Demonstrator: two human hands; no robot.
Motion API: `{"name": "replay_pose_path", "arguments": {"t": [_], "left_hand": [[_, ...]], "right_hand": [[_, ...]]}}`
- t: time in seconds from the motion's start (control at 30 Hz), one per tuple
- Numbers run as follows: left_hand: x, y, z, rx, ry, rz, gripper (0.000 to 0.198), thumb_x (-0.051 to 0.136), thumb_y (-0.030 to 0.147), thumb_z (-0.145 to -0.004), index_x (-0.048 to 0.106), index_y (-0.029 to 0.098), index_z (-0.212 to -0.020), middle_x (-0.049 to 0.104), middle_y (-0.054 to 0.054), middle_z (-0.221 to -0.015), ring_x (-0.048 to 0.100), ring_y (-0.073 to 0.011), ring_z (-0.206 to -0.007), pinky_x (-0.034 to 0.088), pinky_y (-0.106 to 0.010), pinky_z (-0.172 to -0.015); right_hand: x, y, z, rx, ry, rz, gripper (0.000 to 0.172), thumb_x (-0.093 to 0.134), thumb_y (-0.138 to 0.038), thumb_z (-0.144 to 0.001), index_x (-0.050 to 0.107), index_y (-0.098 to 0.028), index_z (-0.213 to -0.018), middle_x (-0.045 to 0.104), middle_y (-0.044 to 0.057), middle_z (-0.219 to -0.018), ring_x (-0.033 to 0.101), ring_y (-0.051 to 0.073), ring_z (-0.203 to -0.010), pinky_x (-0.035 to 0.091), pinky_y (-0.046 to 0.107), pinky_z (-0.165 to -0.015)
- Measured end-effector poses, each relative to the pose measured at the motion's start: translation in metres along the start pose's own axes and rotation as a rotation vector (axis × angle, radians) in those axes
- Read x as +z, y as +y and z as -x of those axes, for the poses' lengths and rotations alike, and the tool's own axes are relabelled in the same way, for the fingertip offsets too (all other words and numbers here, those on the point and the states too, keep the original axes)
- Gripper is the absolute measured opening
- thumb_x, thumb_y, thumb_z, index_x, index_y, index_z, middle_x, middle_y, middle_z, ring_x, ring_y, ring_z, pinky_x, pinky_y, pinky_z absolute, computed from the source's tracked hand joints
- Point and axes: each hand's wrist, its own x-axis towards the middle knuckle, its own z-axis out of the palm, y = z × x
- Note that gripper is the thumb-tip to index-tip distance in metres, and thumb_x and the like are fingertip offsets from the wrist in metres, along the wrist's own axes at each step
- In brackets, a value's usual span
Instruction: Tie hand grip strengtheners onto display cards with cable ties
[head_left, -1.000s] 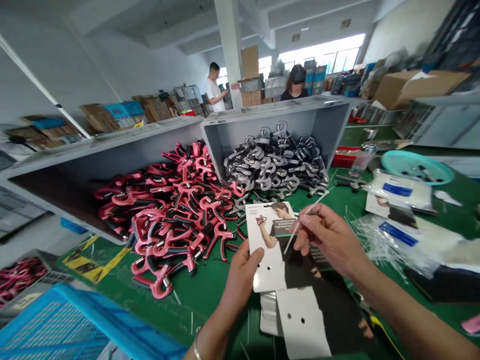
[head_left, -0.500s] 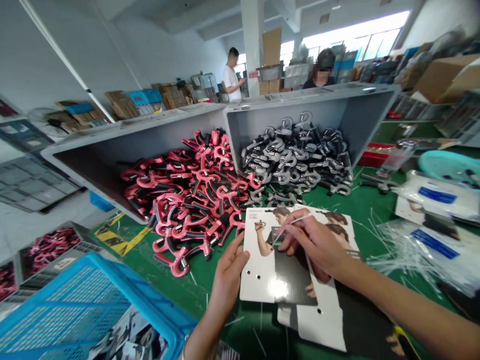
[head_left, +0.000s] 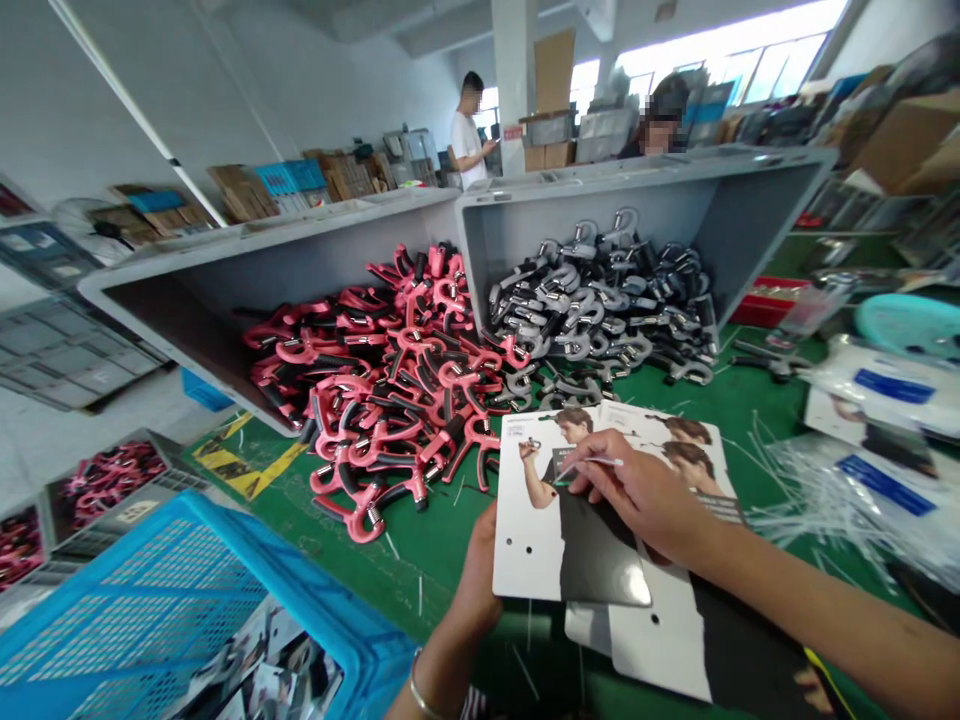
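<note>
My left hand (head_left: 478,575) grips the left edge of a printed backing card (head_left: 529,565), its fingers partly hidden behind it. The card is white and dark grey, with a picture of a person's arm and two small holes low on the left. Over the card's upper right, my right hand (head_left: 649,490) is closed in a pinch on a thin white cable tie (head_left: 606,461). Beneath that hand lie more printed cards (head_left: 660,640), overlapping. Just beyond the cards spills a pile of pink-and-black hand grip exercisers (head_left: 405,400).
Two tipped grey bins hold the pink exercisers and grey exercisers (head_left: 585,310). Loose cable ties (head_left: 802,500) and plastic packets (head_left: 877,385) lie on the right. A blue basket (head_left: 300,600) with cards stands front left. Two people (head_left: 469,140) are in the background.
My left hand has slid down the card's left edge, and its thumb no longer lies on the front. The cable tie in my right hand has tilted flatter. The view has shifted slightly.
</note>
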Motion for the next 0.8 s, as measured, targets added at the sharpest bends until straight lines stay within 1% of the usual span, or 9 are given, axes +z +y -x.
{"name": "replay_pose_path", "arguments": {"t": [0.1,0.2,0.3,0.47,0.53,0.6,0.67,0.73,0.8], "left_hand": [[0.014,0.016,-0.003,0.061,0.025,0.001,0.024,0.076,0.035,-0.07,0.068,0.013,-0.074,0.061,0.0,-0.059,0.05,-0.0105,-0.049,0.039,-0.022,-0.049],[0.018,0.026,-0.009,0.104,0.008,-0.087,0.03,0.069,0.039,-0.075,0.063,0.013,-0.06,0.056,0.0,-0.055,0.046,-0.0104,-0.047,0.036,-0.023,-0.047],[0.014,0.023,-0.01,0.154,0.002,-0.163,0.022,0.07,0.035,-0.073,0.067,0.014,-0.067,0.059,0.0,-0.059,0.049,-0.0127,-0.052,0.04,-0.024,-0.052],[-0.009,0.016,0.005,0.366,0.001,-0.643,0.006,0.071,0.02,-0.074,0.072,0.018,-0.08,0.067,-0.002,-0.075,0.059,-0.0205,-0.076,0.046,-0.029,-0.073],[-0.021,0.017,0.015,0.305,-0.115,-0.69,0.009,0.069,0.02,-0.077,0.074,0.019,-0.085,0.07,-0.004,-0.081,0.062,-0.0229,-0.081,0.048,-0.031,-0.078],[-0.03,0.018,0.025,0.213,-0.278,-0.641,0.02,0.067,0.022,-0.081,0.076,0.02,-0.099,0.073,-0.006,-0.095,0.064,-0.0257,-0.092,0.049,-0.034,-0.085],[-0.035,0.018,0.031,0.203,-0.369,-0.591,0.027,0.066,0.024,-0.084,0.075,0.022,-0.109,0.072,-0.007,-0.109,0.064,-0.0269,-0.1,0.049,-0.036,-0.09],[-0.034,0.016,0.031,0.289,-0.335,-0.594,0.022,0.067,0.024,-0.084,0.077,0.023,-0.104,0.073,-0.007,-0.109,0.065,-0.0252,-0.097,0.05,-0.033,-0.087],[-0.028,0.01,0.025,0.4,-0.212,-0.581,0.015,0.07,0.023,-0.082,0.08,0.021,-0.092,0.073,-0.007,-0.106,0.065,-0.0232,-0.093,0.05,-0.03,-0.084]], "right_hand": [[-0.003,0.002,0.0,-0.032,-0.026,-0.022,0.019,0.038,-0.029,-0.102,0.055,-0.022,-0.108,0.071,0.005,-0.089,0.067,0.016,-0.071,0.05,0.028,-0.068],[-0.007,0.002,-0.001,-0.018,-0.046,-0.09,0.022,0.041,-0.031,-0.102,0.06,-0.022,-0.107,0.07,0.006,-0.096,0.067,0.016,-0.079,0.05,0.027,-0.07],[-0.011,0.0,-0.002,-0.007,-0.069,-0.112,0.019,0.05,-0.032,-0.099,0.066,-0.023,-0.103,0.07,0.003,-0.094,0.066,0.017,-0.08,0.049,0.027,-0.073],[-0.012,0.001,-0.005,-0.057,-0.09,-0.085,0.014,0.057,-0.026,-0.095,0.071,-0.024,-0.098,0.072,0.001,-0.098,0.066,0.018,-0.092,0.045,0.029,-0.085],[-0.012,0.002,-0.007,-0.067,-0.094,-0.071,0.014,0.058,-0.025,-0.095,0.072,-0.024,-0.098,0.072,0.001,-0.098,0.065,0.018,-0.093,0.045,0.029,-0.086],[-0.012,0.003,-0.007,-0.063,-0.091,-0.072,0.015,0.057,-0.025,-0.095,0.072,-0.024,-0.098,0.072,0.001,-0.096,0.066,0.018,-0.091,0.045,0.029,-0.084],[-0.012,0.003,-0.006,-0.059,-0.082,-0.079,0.015,0.058,-0.025,-0.094,0.072,-0.024,-0.098,0.072,0.001,-0.094,0.066,0.018,-0.09,0.045,0.029,-0.083],[-0.012,0.003,-0.006,-0.049,-0.08,-0.095,0.015,0.057,-0.025,-0.094,0.072,-0.023,-0.098,0.072,0.001,-0.093,0.066,0.017,-0.086,0.046,0.028,-0.081],[-0.011,0.002,-0.005,-0.035,-0.083,-0.113,0.016,0.056,-0.025,-0.095,0.071,-0.022,-0.099,0.072,0.001,-0.092,0.066,0.016,-0.08,0.047,0.028,-0.078]]}}
